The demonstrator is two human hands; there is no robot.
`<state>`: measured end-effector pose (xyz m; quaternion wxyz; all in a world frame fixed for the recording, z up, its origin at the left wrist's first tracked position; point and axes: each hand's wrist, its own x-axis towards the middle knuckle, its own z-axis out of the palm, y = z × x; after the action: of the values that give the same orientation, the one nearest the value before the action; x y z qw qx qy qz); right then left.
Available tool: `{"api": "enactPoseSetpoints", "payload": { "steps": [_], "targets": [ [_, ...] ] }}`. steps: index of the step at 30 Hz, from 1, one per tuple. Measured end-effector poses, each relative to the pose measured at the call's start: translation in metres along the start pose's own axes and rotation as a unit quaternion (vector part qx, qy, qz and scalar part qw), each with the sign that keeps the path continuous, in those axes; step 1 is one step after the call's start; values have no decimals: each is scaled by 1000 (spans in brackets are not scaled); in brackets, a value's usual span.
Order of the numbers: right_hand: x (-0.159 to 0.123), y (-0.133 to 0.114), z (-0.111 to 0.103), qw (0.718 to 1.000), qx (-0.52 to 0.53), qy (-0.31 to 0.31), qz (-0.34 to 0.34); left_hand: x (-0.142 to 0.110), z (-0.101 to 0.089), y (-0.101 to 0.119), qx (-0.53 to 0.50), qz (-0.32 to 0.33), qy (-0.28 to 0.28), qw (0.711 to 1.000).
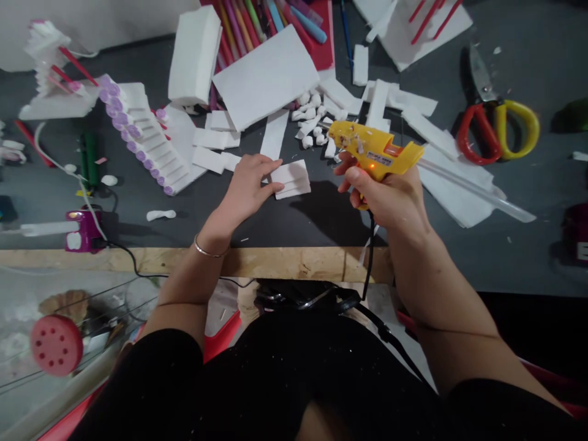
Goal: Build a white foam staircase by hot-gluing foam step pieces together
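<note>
Left hand (250,184) pinches 1 white piece (294,176), right hand (392,199) grips a glue gun (367,146); stairs (158,144) at left look built, far strips (378,105) lie loose.

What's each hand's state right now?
Left hand: thumb and fingers on one end of a white piece, holding it.
Right hand: closed around the glue gun.
</note>
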<state>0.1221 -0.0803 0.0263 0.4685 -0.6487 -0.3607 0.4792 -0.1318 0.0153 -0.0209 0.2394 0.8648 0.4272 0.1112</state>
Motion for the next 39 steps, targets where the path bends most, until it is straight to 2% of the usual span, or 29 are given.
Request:
{"api": "enactPoseSetpoints", "payload": {
  "steps": [10,18,23,28,34,39],
  "targets": [
    [-2,-3,0,1000,12,11,19,-3,1,1,57,3,-10,998],
    [1,9,0,1000,4,-1,-11,-7,-4,14,48,-15,-26,998],
    [1,11,0,1000,-7,-10,-20,-6,-2,12,45,-12,-28,999],
    [5,20,-1,999,-28,-25,-29,-6,0,5,23,-7,-2,1000],
    [12,29,-4,997,-51,-48,-45,-14,-6,-4,4,-32,68,997],
    [12,29,1,999,-12,-42,-30,-18,-4,1,45,-64,64,995]
  ]
}}
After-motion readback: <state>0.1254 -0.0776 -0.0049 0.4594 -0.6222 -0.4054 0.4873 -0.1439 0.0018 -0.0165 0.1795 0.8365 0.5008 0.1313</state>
